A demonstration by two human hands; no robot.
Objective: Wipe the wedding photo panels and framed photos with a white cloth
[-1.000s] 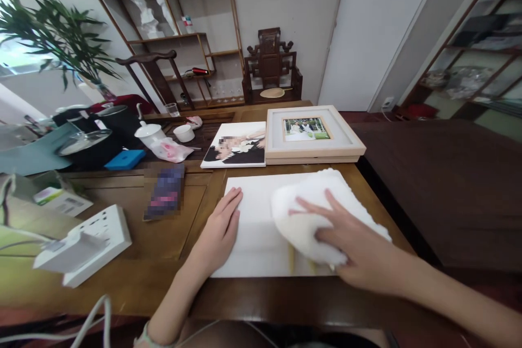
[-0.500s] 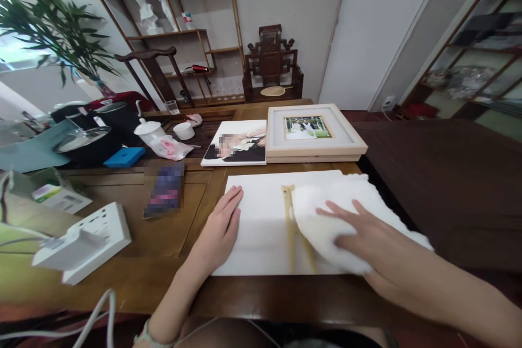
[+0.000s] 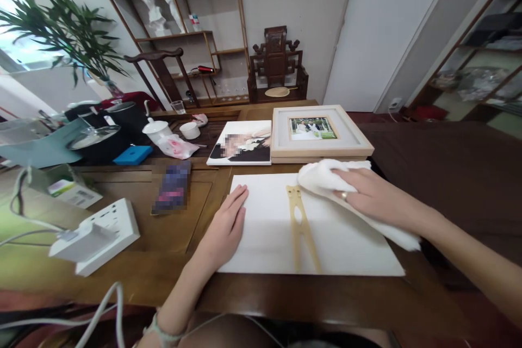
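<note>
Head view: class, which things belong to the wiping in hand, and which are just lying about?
In use: cloth, white board, left hand, right hand.
Lying about: framed photo, print, power strip, cup, blue box.

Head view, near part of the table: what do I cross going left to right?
White power strip → dark flat item → left hand → tan wooden strut → right hand lying on the white cloth.

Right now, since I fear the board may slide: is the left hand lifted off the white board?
No, the left hand lies flat on the left edge of the white board.
</note>
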